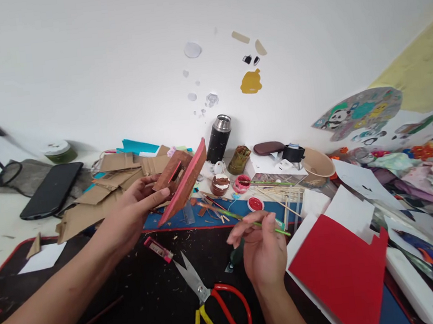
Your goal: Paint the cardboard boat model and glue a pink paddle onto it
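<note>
From my head view, my left hand (138,203) grips a small brown model (188,183) with pinkish-red edges, raised over the cluttered desk, while my right hand (264,244) pinches a green paintbrush (241,217), its tip near the model. Open scissors (202,291) lie below, on the black mat (144,283).

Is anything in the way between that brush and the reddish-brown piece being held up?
Nothing visible stands between the brush in the right hand and the reddish-brown piece in the left hand. Whether brush and piece touch is unclear.
</note>
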Demonstrator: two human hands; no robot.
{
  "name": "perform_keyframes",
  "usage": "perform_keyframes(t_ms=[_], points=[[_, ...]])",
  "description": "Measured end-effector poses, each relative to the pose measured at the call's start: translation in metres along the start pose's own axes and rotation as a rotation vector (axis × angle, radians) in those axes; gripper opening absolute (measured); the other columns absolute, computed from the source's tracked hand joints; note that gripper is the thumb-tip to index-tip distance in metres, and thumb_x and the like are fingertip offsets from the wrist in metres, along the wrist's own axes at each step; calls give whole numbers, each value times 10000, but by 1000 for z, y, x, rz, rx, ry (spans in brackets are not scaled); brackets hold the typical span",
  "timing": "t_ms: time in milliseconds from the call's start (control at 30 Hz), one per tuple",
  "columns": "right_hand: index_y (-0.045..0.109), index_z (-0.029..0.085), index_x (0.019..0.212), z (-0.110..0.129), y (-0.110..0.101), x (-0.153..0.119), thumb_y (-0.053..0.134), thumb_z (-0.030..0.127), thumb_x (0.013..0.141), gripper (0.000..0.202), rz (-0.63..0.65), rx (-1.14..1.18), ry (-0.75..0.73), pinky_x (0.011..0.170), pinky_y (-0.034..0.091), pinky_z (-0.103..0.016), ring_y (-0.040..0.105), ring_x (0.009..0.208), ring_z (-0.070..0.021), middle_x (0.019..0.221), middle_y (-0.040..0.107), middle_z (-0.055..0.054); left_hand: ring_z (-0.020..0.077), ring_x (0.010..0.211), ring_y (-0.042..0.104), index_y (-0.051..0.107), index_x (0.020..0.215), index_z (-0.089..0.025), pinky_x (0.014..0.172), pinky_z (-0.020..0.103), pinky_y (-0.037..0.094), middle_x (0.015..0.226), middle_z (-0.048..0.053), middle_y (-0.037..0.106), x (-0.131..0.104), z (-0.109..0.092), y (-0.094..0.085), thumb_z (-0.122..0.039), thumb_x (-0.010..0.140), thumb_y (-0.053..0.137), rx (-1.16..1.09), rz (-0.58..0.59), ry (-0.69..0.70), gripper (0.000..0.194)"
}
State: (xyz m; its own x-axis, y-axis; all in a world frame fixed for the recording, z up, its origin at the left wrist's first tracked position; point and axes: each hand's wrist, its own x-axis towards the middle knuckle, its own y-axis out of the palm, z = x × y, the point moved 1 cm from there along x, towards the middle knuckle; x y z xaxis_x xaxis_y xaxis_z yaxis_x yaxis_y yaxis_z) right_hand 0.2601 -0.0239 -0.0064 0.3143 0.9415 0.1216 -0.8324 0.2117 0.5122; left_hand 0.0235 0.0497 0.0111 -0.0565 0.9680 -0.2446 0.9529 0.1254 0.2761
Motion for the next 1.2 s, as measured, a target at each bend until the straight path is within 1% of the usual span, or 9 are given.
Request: perform_keyframes(t_ms=[100, 233, 433, 633, 733, 833, 967, 1067, 1200], points=[[767, 202, 847, -4, 3, -8, 681, 616, 1036, 464, 103, -26, 28, 460, 508, -249, 739, 509, -194, 618, 781, -34, 195, 876, 744, 691, 1097, -234, 754, 284, 561, 1023, 6, 824, 0, -1, 1, -382, 551, 1065, -69, -17, -18, 679], [780, 198, 870, -9, 5, -15, 662, 589, 1056, 449, 173, -62, 26, 474, 515, -253, 748, 520, -198, 657, 803, -55, 190, 846, 748, 690, 1107, -215, 671, 261, 551, 1038, 29, 824, 0, -1, 0, -355, 577, 1051, -88, -34, 1, 657], [791, 197, 881, -11, 5, -16, 643, 574, 1074, 448, 193, -67, 34, 483, 517, -238, 755, 529, -189, 660, 805, -55, 196, 873, 766, 676, 1140, -215, 682, 266, 570, 1087, 40, 832, -1, -1, -1, -343, 613, 1041, -108, -25, -1, 654], [802, 193, 906, -15, 5, -18, 638, 538, 1089, 423, 226, -50, 41, 494, 522, -227, 765, 552, -181, 688, 815, -61, 196, 873, 771, 688, 1106, -213, 685, 264, 584, 1088, 45, 833, -3, -1, 0, -311, 589, 1054, -153, -27, -9, 641], [807, 196, 926, -15, 4, -18, 610, 518, 1109, 419, 241, -55, 38, 507, 528, -229, 775, 573, -181, 711, 821, -63, 204, 890, 778, 689, 1097, -216, 710, 274, 588, 1076, 46, 838, -2, -2, 0, -300, 611, 1046, -155, -29, -8, 608], [812, 200, 947, -16, 3, -18, 599, 511, 1117, 413, 248, -50, 42, 519, 531, -224, 781, 588, -175, 726, 824, -61, 191, 869, 772, 694, 1109, -216, 703, 266, 583, 1027, 26, 834, -2, -1, -1, -291, 623, 1047, -170, -20, -6, 606], [814, 200, 939, -16, 4, -17, 628, 522, 1101, 406, 238, -36, 48, 514, 524, -205, 776, 578, -161, 717, 821, -54, 191, 854, 769, 700, 1080, -217, 698, 263, 585, 943, 9, 821, -3, -1, 0, -285, 590, 1065, -199, -22, -13, 615], [811, 196, 931, -17, 5, -17, 641, 528, 1093, 406, 241, -34, 60, 505, 524, -200, 778, 570, -159, 723, 825, -54, 180, 830, 765, 700, 1070, -216, 705, 261, 601, 950, 1, 822, -4, -2, 1, -299, 560, 1077, -203, -32, -9, 640], [809, 195, 922, -18, 5, -17, 646, 540, 1088, 416, 253, -34, 89, 497, 520, -190, 780, 564, -156, 715, 825, -55, 163, 797, 755, 701, 1105, -204, 678, 252, 604, 976, 0, 827, -6, -3, 2, -314, 559, 1077, -190, -30, -7, 671]])
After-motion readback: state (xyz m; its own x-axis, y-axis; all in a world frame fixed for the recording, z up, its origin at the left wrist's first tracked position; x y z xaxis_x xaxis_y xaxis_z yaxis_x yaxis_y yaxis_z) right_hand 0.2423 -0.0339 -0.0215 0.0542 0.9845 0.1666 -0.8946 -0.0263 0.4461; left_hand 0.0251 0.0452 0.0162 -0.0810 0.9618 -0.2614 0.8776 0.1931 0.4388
